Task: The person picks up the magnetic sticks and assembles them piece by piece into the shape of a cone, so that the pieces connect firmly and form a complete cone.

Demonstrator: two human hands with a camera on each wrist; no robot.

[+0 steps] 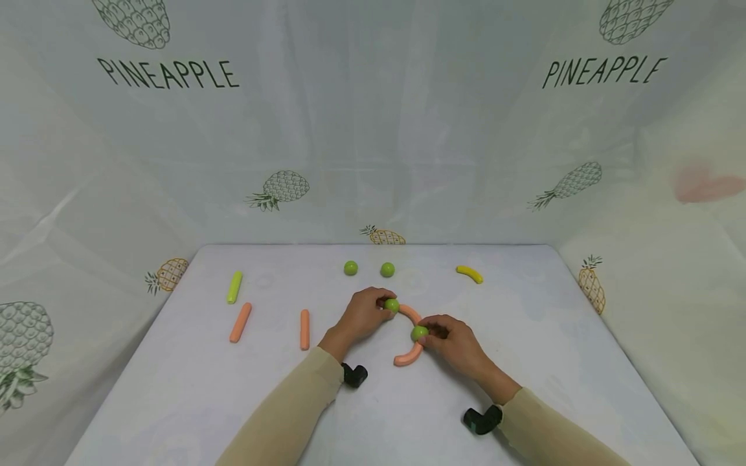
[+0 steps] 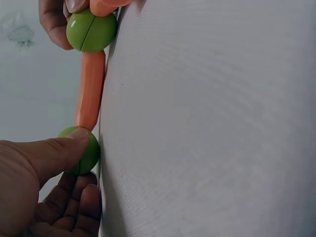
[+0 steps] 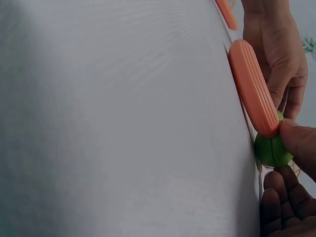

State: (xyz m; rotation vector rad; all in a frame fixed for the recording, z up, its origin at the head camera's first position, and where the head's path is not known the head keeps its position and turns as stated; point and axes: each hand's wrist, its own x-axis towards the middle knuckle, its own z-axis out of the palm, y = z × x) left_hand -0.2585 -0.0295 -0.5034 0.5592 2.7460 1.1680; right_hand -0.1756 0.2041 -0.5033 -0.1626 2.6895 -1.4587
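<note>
My left hand [image 1: 362, 315] pinches a green ball [image 2: 90, 155] between thumb and fingers at one end of a curved orange rod [image 2: 91, 89]. The other end of that rod meets a second green ball [image 3: 272, 151], which my right hand [image 1: 457, 344] pinches. From this second ball another curved orange rod [image 1: 408, 356] bends toward the near side of the table; its ridged side faces the right wrist view. Together the two rods and balls form an open arc on the white table [image 1: 373, 427]. Fingers partly cover both balls.
Two loose green balls [image 1: 350, 268] lie near the table's back edge, with a yellow curved rod [image 1: 469, 274] to their right. On the left are a lime-green straight rod [image 1: 234, 287] and two straight orange rods [image 1: 305, 330]. A pineapple-printed cloth [image 1: 373, 129] hangs behind.
</note>
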